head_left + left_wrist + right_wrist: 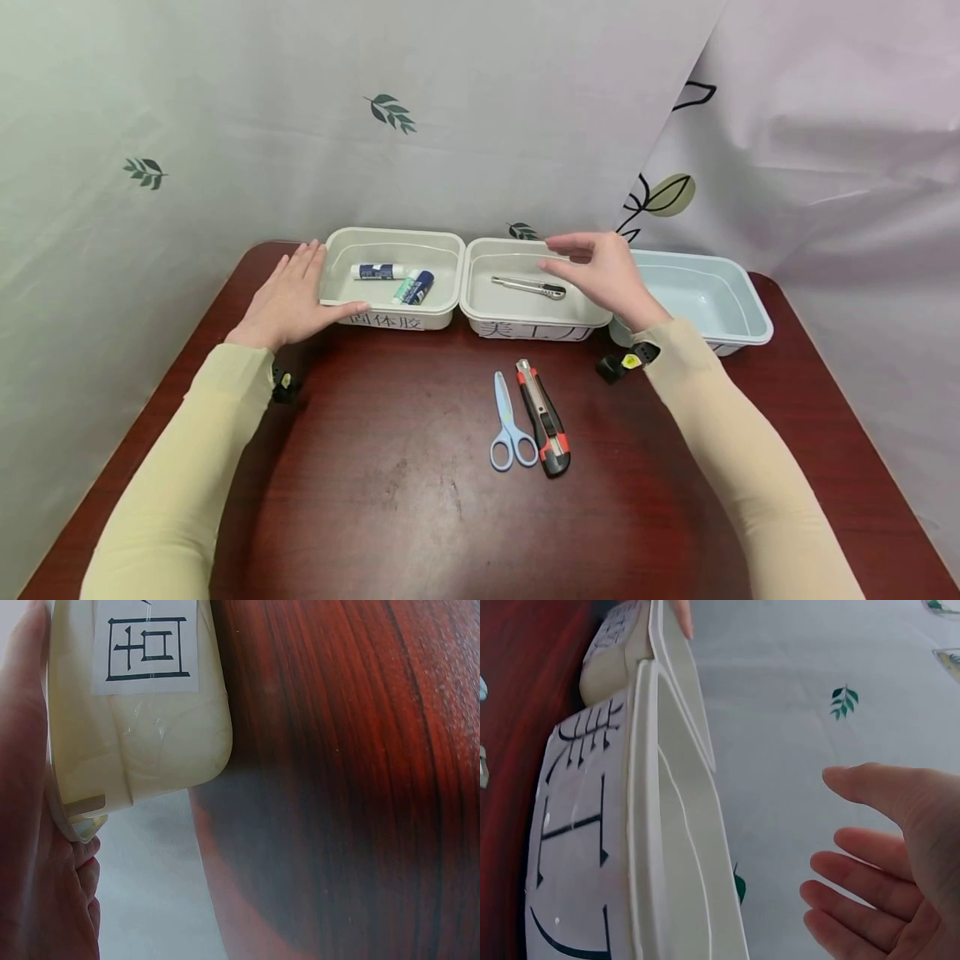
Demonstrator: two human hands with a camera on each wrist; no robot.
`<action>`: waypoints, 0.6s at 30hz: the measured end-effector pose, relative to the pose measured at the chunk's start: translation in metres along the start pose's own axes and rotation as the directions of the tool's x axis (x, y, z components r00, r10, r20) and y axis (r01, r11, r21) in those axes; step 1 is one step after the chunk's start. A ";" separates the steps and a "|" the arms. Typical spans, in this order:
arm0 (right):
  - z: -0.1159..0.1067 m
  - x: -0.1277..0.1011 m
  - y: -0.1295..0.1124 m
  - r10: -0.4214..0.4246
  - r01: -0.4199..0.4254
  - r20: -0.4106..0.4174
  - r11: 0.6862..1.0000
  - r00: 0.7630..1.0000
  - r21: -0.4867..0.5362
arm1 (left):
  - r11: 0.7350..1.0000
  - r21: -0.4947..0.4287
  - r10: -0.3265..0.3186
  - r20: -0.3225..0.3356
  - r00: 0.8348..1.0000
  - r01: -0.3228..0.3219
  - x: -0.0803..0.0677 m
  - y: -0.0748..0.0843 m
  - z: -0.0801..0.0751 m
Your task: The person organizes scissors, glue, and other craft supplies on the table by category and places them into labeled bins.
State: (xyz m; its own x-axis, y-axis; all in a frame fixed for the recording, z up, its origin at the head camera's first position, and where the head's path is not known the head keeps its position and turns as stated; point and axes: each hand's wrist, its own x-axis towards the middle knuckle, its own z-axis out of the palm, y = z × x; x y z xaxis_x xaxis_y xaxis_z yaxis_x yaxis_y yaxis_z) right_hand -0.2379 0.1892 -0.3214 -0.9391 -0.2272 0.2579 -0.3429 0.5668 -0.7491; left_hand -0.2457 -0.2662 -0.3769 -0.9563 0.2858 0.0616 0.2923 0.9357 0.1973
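On a dark red wooden table, the left hand rests flat, fingers straight, against the left rim of a cream plastic tub holding glue sticks. The right hand hovers relaxed and empty above the middle cream tub, which contains a silver utility knife. Blue scissors and a red-black utility knife lie just in front.

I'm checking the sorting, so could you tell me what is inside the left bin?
The left bin holds two glue sticks lying flat. The left hand rests on its left rim, hiding nothing inside.
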 end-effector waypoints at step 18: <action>-0.005 -0.039 -0.015 0.050 -0.050 0.005 0.999 0.999 0.009 | 1.000 -0.005 0.000 0.012 1.000 0.000 0.001 -0.002 0.002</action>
State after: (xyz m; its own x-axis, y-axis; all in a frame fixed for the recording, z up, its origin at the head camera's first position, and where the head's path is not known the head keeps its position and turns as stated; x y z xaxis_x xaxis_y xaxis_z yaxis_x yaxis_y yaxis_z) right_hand -0.1959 0.1937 -0.3166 -0.9549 -0.2028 0.2170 -0.2953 0.5702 -0.7666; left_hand -0.2475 -0.2670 -0.3789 -0.9563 0.2881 0.0499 0.2922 0.9347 0.2025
